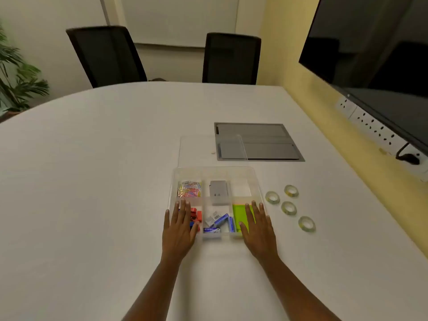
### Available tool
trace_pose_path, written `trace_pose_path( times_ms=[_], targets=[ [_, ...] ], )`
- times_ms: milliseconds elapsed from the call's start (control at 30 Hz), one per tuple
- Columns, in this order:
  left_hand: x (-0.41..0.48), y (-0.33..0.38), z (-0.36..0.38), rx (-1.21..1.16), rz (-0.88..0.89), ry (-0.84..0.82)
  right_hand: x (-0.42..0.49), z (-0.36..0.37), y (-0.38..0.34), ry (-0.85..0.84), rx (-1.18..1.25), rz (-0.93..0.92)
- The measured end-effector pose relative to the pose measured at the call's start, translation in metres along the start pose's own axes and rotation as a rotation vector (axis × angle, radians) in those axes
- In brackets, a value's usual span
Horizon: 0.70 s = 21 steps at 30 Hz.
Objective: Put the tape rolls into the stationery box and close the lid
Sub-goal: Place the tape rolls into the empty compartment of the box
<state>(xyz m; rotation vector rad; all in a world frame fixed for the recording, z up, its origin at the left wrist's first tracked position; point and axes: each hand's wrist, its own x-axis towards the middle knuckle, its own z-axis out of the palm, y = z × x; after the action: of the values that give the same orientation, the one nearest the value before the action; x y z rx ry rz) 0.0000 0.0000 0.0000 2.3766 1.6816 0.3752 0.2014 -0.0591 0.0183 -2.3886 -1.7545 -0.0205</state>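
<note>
A clear stationery box (216,172) with several compartments lies open on the white table, holding paper clips, a grey item, red and blue pieces and green notes. Its clear lid (196,149) lies flat behind it. Several tape rolls (288,208) lie on the table just right of the box. My left hand (179,228) rests flat, fingers apart, over the box's near left corner. My right hand (258,228) rests flat over the near right corner, on the green notes. Neither hand holds anything.
A grey hatch (257,142) is set into the table behind the box. Two black chairs (229,59) stand at the far edge. A screen (375,49) and a socket strip (370,121) line the yellow wall on the right. A plant (16,72) stands far left.
</note>
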Motion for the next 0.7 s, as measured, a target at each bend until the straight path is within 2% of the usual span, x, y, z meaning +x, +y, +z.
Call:
trace_pose_path(
  times_ms=[67, 200, 367, 467, 700],
  targets=[
    [0.000, -0.006, 0.009, 0.005, -0.013, 0.018, 0.000, 0.006, 0.001, -0.022, 0.066, 0.018],
    [-0.002, -0.010, 0.016, -0.032, -0.045, -0.020, -0.006, 0.014, 0.001, -0.044, -0.040, 0.042],
    [-0.003, -0.005, 0.011, -0.121, 0.004, 0.026, -0.008, 0.014, 0.000, -0.014, -0.067, 0.062],
    [-0.004, -0.005, 0.014, -0.122, -0.018, 0.036, -0.006, 0.011, -0.005, -0.052, -0.019, 0.103],
    [0.000, 0.013, 0.013, -0.073, -0.134, -0.006, -0.003, 0.029, 0.002, 0.004, 0.136, 0.088]
  ],
)
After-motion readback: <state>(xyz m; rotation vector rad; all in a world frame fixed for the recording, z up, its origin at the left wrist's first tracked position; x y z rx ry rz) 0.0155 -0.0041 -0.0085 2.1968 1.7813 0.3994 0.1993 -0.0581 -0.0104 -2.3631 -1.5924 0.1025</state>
